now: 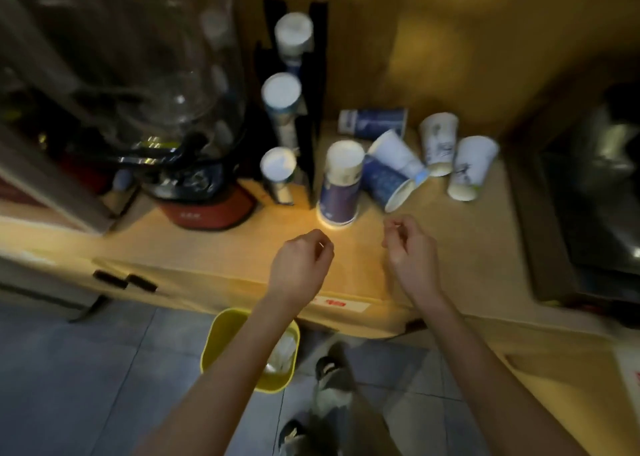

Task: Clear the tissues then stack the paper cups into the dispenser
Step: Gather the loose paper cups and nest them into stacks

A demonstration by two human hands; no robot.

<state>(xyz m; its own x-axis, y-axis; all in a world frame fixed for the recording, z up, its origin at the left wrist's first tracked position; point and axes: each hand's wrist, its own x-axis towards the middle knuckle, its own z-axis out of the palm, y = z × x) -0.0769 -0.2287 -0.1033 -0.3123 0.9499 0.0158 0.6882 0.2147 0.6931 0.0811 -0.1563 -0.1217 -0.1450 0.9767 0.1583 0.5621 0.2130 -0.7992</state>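
Several paper cups stand or lie on the wooden counter point(460, 247). An upside-down blue cup stack point(341, 185) stands nearest my hands, with a tipped blue pair point(391, 171) leaning beside it. Another blue cup point(372, 121) lies on its side behind, and two white cups point(438, 144) point(471, 168) stand upside down to the right. The black dispenser point(313, 109) holds three cup stacks point(282, 109). My left hand point(299, 265) and my right hand point(410, 251) hover over the counter's front edge, fingers loosely curled, holding nothing. White tissue lies in the yellow bin point(221, 338) below.
A water dispenser with a clear jug point(138, 74) and red base point(207, 213) stands left of the cup dispenser. A dark appliance point(595, 178) fills the right side. My shoes point(329, 369) are on the grey tiled floor.
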